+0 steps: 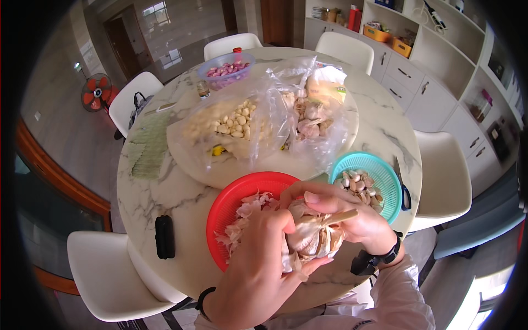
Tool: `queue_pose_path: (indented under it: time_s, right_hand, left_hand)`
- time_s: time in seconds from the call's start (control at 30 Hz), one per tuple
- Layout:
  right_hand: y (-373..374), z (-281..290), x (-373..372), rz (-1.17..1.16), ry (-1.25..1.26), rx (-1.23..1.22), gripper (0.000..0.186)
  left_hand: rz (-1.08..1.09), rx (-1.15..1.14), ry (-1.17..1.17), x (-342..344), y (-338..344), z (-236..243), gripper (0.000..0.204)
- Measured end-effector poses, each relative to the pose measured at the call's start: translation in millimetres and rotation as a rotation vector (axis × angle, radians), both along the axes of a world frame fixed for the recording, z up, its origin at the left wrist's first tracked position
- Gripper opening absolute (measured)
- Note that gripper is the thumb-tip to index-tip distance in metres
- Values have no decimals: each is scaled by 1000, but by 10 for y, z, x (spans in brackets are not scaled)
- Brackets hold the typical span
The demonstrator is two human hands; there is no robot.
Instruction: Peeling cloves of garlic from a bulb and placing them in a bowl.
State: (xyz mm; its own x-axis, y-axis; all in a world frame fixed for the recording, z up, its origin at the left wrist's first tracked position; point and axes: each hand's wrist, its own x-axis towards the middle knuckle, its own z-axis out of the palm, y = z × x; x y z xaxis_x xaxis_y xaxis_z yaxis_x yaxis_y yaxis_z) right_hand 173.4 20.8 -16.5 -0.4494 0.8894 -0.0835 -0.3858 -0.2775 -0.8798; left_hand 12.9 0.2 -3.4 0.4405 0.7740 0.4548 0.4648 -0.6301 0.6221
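Gripping one garlic bulb (311, 239) between them, the left hand (258, 264) and right hand (355, 217) curl around it at the near right of one red basket (219, 212) on the bench (184, 206). The bulb's stem (341, 217), along its long axis, points right and slightly far. One turquoise basket (392, 190) of unpeeled cloves (360, 187) sits right. Farther, two clear bags (264, 151) hold peeled cloves (239, 122) and whole bulbs (311, 122); coloured print (334, 74) there is too small to read.

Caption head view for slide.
Left hand and right hand hold garlic by a red basket of skins and a turquoise basket of cloves.
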Motion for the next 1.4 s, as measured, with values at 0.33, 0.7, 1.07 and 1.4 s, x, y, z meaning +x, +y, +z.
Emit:
queue_pose_path:
  time_s: [0.33, 0.7, 1.07, 1.4]
  right_hand:
    - [-45, 57, 99, 93, -373, 352, 31]
    - [-13, 51, 121, 136, -419, 508, 29]
    - [-14, 41, 134, 85, -258, 454, 35]
    - [84, -12, 112, 284, -151, 411, 43]
  left_hand:
    - [-146, -27, 49, -65, -87, 20, 29]
    - [-161, -181, 36, -141, -20, 94, 36]
    - [-409, -187, 42, -151, 146, 28, 18]
    - [-589, -234, -20, -190, 261, 22, 11]
